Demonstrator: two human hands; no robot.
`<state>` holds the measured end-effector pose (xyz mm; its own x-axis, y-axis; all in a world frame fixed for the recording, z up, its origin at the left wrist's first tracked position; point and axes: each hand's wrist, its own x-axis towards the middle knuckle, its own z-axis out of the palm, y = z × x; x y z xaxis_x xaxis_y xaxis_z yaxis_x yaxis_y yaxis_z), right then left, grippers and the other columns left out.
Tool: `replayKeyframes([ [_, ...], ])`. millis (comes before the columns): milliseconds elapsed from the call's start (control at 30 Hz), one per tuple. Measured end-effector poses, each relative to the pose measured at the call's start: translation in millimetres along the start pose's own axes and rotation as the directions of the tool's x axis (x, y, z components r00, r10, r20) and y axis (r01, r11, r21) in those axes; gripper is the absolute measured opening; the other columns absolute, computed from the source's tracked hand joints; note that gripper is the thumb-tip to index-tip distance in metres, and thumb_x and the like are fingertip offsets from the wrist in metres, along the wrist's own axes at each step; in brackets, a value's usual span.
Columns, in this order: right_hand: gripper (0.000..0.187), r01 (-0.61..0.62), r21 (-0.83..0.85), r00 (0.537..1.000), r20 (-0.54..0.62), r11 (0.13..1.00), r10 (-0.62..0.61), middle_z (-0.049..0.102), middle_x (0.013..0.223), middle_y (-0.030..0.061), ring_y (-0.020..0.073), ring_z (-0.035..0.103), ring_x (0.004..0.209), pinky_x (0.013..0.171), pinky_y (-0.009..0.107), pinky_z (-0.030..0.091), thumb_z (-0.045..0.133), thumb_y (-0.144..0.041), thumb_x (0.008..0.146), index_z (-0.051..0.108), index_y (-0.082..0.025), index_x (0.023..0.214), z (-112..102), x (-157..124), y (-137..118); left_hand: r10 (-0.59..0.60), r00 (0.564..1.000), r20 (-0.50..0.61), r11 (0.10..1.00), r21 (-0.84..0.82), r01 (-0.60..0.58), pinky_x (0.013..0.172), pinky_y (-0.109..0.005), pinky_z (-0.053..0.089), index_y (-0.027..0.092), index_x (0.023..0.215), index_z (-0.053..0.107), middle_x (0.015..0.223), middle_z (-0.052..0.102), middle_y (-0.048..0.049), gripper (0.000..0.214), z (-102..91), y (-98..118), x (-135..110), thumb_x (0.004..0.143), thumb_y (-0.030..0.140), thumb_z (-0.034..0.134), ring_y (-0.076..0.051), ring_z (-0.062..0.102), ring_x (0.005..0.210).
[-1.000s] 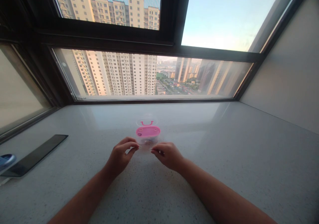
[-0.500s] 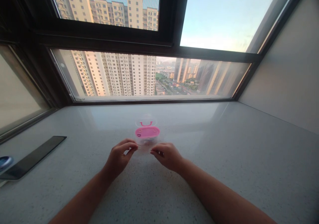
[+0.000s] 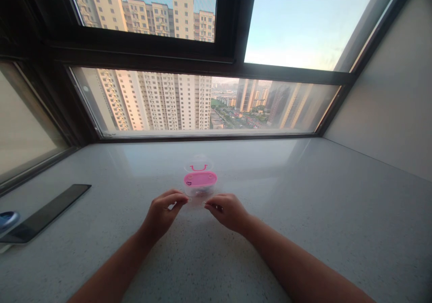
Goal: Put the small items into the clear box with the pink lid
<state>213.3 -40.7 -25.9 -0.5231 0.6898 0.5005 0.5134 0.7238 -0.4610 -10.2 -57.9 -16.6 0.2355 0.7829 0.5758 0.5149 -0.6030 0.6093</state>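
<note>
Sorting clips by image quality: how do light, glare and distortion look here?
Head view: bright window backlights the scene, the frame bows at the edges; a pale sheen lies on the counter; both hands and the pink box look dim, slightly soft.

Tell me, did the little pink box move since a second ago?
No. The pink box sits at the same spot on the sill, just as far below the window frame; the small shift is the camera's.
</note>
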Motion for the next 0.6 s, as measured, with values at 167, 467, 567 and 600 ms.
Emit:
replayKeyframes([
  [167,0.018,-0.002,0.002,1.0,-0.003,1.0,0.002,0.064,0.065,0.0023,0.0085,0.05,0.052,0.055,0.019,0.036,0.053,-0.027,0.083,0.067,-0.017,0.078,0.0,-0.2,0.0,0.002,1.0,-0.013,1.0,0.006,-0.002,0.068,-0.022,0.045,0.018,0.078,0.065,0.08,0.063,-0.0038,0.011,0.5,-2.0,-0.3,0.08,0.021,0.055,-0.012,0.057,0.074],
  [467,0.018,0.013,0.015,1.0,-0.026,1.0,-0.013,0.063,0.064,0.0019,0.0081,0.05,0.052,0.054,0.018,0.036,0.053,-0.028,0.083,0.067,-0.017,0.079,0.7,-0.7,0.7,-0.038,0.999,-0.039,0.998,0.053,0.04,0.063,-0.022,0.043,0.017,0.076,0.062,0.077,0.061,-0.0027,0.01,1.0,-1.5,0.0,0.08,0.022,0.054,-0.011,0.054,0.068],
  [567,0.018,0.018,0.022,0.999,-0.032,1.0,-0.017,0.063,0.064,0.0019,0.008,0.05,0.051,0.054,0.018,0.036,0.053,-0.028,0.083,0.067,-0.017,0.079,0.6,-0.8,0.5,-0.052,0.997,-0.053,0.996,0.065,0.056,0.063,-0.023,0.043,0.017,0.076,0.061,0.078,0.061,-0.0032,0.012,1.1,-1.5,-0.1,0.081,0.025,0.053,-0.012,0.053,0.068],
  [600,0.018,0.02,0.025,0.999,-0.034,0.999,-0.019,0.063,0.064,0.002,0.008,0.05,0.052,0.054,0.018,0.036,0.053,-0.028,0.083,0.067,-0.017,0.079,0.5,-0.9,0.3,-0.057,0.997,-0.057,0.996,0.068,0.061,0.063,-0.023,0.044,0.017,0.077,0.061,0.079,0.061,-0.0032,0.013,1.0,-1.4,-0.1,0.081,0.025,0.053,-0.012,0.053,0.068],
])
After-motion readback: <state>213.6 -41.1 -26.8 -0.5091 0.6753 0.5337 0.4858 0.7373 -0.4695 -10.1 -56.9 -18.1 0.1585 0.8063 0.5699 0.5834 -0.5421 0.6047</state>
